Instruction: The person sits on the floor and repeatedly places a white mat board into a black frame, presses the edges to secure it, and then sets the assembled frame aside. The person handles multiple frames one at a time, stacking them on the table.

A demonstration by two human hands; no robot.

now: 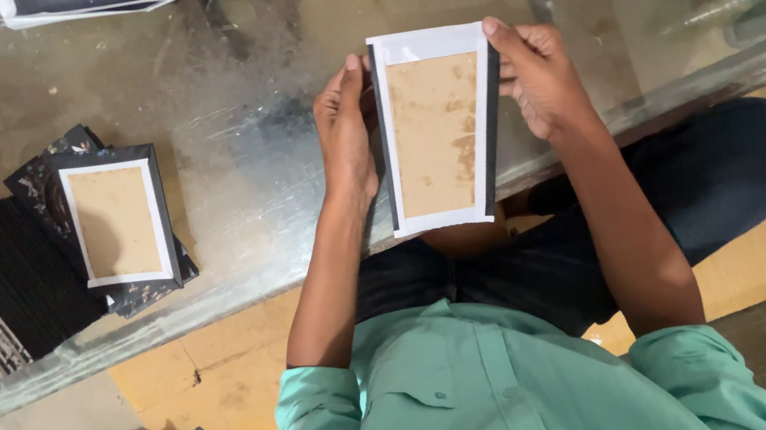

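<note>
Both hands clamped on a brown card panel (437, 132) with white-and-black border, left hand (345, 133) on its left edge, right hand (535, 73) on its right, over the metal table (231, 146).

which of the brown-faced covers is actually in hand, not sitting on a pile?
The stained cover at centre, pinched between the left hand and right hand above the metal table. The other cover lies flat atop the dark stack at left, untouched.
</note>
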